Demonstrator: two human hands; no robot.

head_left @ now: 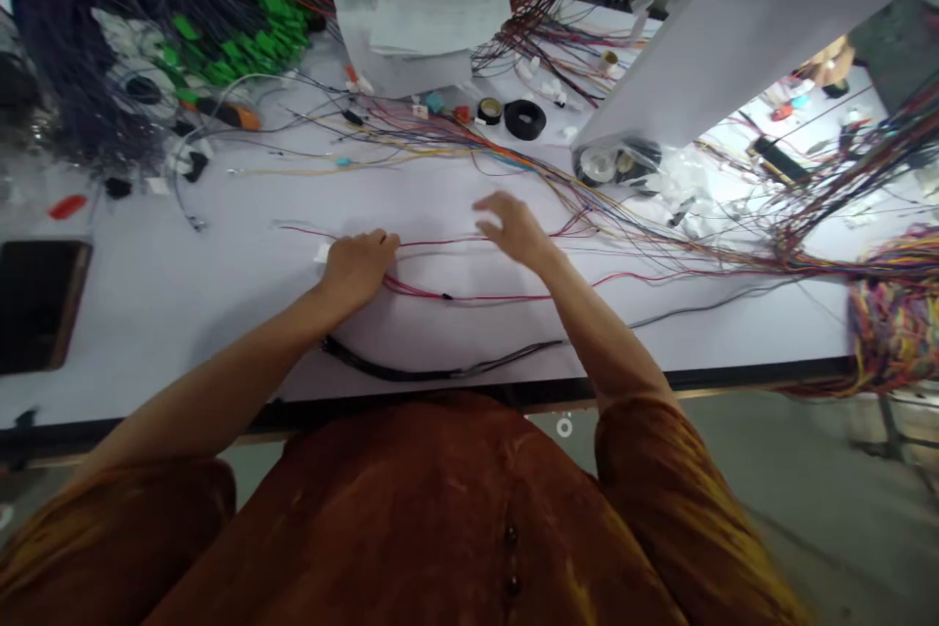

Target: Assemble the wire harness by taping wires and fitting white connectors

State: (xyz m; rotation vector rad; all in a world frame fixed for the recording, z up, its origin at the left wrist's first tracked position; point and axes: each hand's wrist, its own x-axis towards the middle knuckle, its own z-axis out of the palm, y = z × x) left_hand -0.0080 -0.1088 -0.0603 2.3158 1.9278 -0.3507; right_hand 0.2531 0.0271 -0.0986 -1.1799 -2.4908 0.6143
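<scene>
Several thin red wires run across the white workbench in front of me. My left hand rests with curled fingers on the red wires, and I cannot tell whether it grips them. My right hand hovers just beyond them, fingers spread, with nothing in it. Closer to the bench's front edge lies a black sleeved cable, which thins into grey wires toward the right. Neither hand touches it.
A dense fan of coloured wires spreads from the far middle to a thick multicoloured bundle at the right edge. Papers, black tape rolls, green connectors and a dark tablet lie around. A white panel overhangs the far right.
</scene>
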